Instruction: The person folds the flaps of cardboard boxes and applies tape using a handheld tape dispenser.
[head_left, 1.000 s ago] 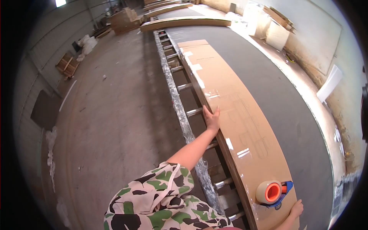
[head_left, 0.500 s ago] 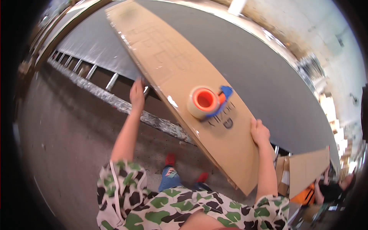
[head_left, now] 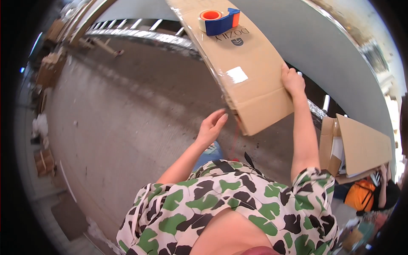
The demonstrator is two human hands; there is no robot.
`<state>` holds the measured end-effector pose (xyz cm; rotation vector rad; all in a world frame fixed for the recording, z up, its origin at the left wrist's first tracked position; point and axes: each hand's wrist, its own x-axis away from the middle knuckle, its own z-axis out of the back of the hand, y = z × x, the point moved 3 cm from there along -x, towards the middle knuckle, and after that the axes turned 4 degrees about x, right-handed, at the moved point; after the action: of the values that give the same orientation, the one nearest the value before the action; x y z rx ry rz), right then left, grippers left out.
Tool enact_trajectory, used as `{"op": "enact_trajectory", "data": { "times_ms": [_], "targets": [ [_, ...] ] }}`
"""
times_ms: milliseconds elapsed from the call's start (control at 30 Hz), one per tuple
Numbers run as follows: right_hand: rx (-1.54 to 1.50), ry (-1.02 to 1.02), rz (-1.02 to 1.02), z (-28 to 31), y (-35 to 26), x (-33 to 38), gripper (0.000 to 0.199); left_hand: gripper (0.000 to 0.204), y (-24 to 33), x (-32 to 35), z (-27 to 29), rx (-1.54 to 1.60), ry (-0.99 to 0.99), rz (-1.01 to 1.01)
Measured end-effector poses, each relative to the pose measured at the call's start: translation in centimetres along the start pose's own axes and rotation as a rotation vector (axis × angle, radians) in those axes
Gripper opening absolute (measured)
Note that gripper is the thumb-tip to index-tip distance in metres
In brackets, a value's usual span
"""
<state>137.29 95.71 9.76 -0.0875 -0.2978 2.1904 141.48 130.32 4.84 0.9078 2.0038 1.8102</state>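
A long flat cardboard box (head_left: 250, 55) lies slantwise in front of me, its near end closest to my body. Gripping its right edge is my right hand (head_left: 293, 80), thumb on top and fingers partly hidden beneath. Beside the box's near left corner, my left hand (head_left: 212, 127) hovers with nothing in it, fingers loosely stretched and apart from the cardboard. A blue and orange tape dispenser (head_left: 219, 23) with a roll of clear tape rests on the box's top. Nearer to me, a white label (head_left: 237, 75) is stuck on that face.
The box lies across a grey conveyor belt (head_left: 293, 25) with a metal roller edge (head_left: 148, 36). At right, another person (head_left: 384, 191) is by an open carton (head_left: 365, 144) and an orange thing (head_left: 360, 195). Cartons (head_left: 43, 162) stand along the left.
My left hand has left the box's left side and come nearer my body, by the near corner. The box and tape dispenser now appear farther up in view. My right hand still grips the right edge.
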Motion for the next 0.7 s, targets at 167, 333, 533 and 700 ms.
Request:
{"op": "enact_trajectory", "data": {
  "times_ms": [167,333,533,700],
  "targets": [
    [-0.119,-0.172,0.171,-1.2,-6.3,12.2,0.063,0.089,7.2,5.0,3.1,-0.917,0.42,-0.541],
    [0.193,-0.021,0.929,-2.0,-9.0,13.6,0.078,0.111,9.5,-0.3,7.0,-1.52,-0.098,-0.401],
    [0.274,0.129,1.062,-2.5,-11.7,15.0,0.099,0.105,7.8,-0.7,5.5,-1.74,-0.045,-0.53],
    [0.202,0.033,1.121,-1.9,-14.0,14.1,0.109,0.098,6.6,-0.5,8.0,-1.585,0.009,-0.792]
  ]
}}
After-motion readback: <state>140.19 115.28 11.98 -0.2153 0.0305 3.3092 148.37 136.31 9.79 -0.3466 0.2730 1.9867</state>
